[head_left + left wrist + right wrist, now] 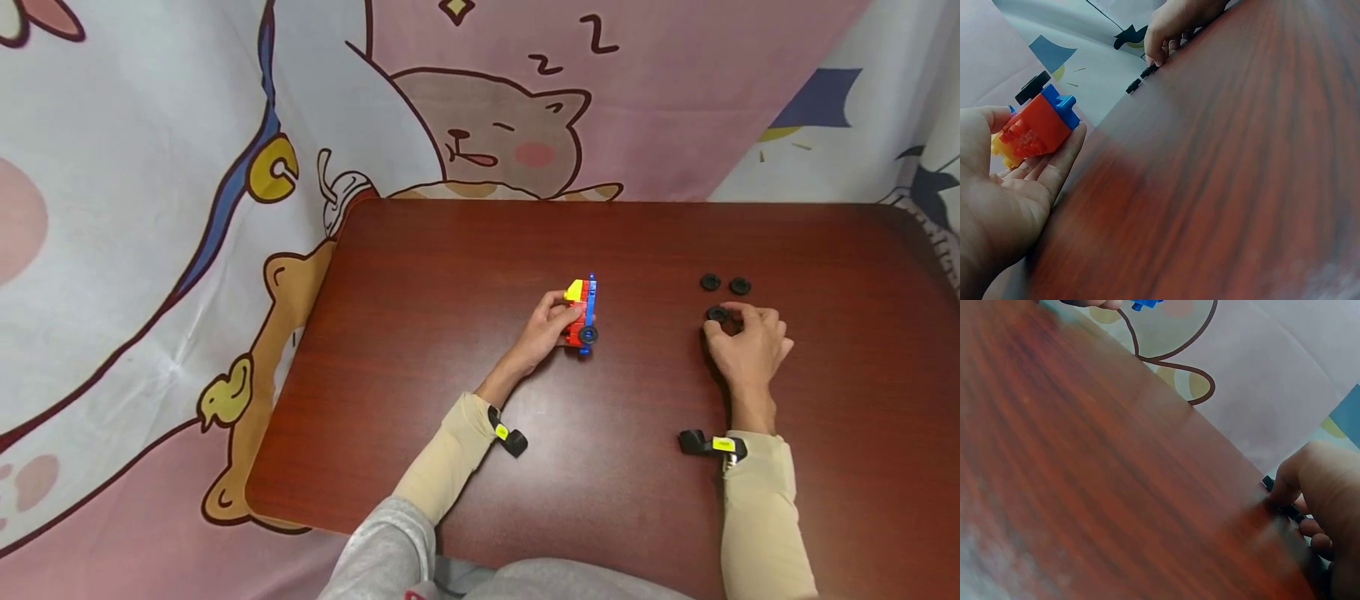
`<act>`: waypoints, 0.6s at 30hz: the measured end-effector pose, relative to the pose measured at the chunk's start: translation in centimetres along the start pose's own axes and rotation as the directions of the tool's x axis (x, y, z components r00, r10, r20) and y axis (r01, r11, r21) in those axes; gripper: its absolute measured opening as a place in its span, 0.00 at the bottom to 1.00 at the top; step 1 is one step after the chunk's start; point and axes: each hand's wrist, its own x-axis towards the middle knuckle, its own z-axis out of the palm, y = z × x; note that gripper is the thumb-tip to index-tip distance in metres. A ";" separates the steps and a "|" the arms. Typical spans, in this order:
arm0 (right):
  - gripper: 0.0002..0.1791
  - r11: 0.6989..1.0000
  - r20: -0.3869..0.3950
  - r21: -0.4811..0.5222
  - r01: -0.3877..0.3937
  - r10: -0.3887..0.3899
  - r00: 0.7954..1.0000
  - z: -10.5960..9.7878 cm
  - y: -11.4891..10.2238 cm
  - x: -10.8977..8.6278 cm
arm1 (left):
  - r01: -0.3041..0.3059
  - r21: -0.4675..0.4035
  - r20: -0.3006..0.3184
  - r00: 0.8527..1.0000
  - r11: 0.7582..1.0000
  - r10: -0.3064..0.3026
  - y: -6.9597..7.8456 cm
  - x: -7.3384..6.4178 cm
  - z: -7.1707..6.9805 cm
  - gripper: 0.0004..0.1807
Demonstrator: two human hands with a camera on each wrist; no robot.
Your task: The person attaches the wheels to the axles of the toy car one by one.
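My left hand (538, 335) holds a toy car (577, 310) of red, yellow and blue building blocks, tipped on its side over the middle of the table. One black wheel (588, 334) is fitted on the car's blue side, near the end closer to me. In the left wrist view the thumb presses the red block part (1038, 128) from above and the fingers lie beneath it. Off to the right, my right hand (752, 354) pinches a loose black wheel (717, 314) between thumb and index finger, low at the tabletop. Its other fingers are curled.
Two more black wheels (710, 282) lie side by side just beyond the right hand. The dark wood table (420, 350) has a rounded corner and edge at left. A cartoon-print cloth (480, 125) hangs behind and left of it. Each wrist wears a black strap (513, 442).
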 end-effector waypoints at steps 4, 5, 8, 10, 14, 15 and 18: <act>0.22 1.000 -0.051 0.030 0.010 -0.009 0.999 0.0 0.0 0.1 | -0.002 0.011 0.006 1.000 1.000 0.001 0.2 0.0 0.2 0.18; 0.22 0.999 -0.067 0.043 0.017 -0.014 0.998 0.1 0.0 0.1 | 0.001 0.014 0.004 1.000 1.000 -0.001 0.2 0.0 0.2 0.18; 0.20 0.990 -0.102 0.126 0.061 -0.049 0.994 0.3 -0.4 -0.1 | 0.000 0.014 0.001 1.000 1.000 0.000 0.2 -0.1 0.2 0.18; 0.18 0.970 -0.106 0.209 0.123 -0.103 0.989 0.7 -0.8 -0.3 | -0.003 0.002 0.004 1.000 1.000 0.003 0.2 0.0 0.1 0.19; 0.18 0.896 -0.084 0.372 0.242 -0.227 0.970 2.0 -2.2 -0.9 | 0.000 -0.019 0.017 1.000 1.000 0.000 0.2 0.0 0.1 0.23; 0.18 0.878 -0.078 0.398 0.266 -0.256 0.963 2.5 -2.6 -1.1 | -0.001 -0.024 0.021 1.000 1.000 0.001 0.2 0.0 0.1 0.25; 0.18 0.844 -0.057 0.441 0.305 -0.313 0.948 3.6 -4.0 -1.6 | -0.006 -0.026 0.030 1.000 1.000 0.006 0.3 0.0 0.1 0.29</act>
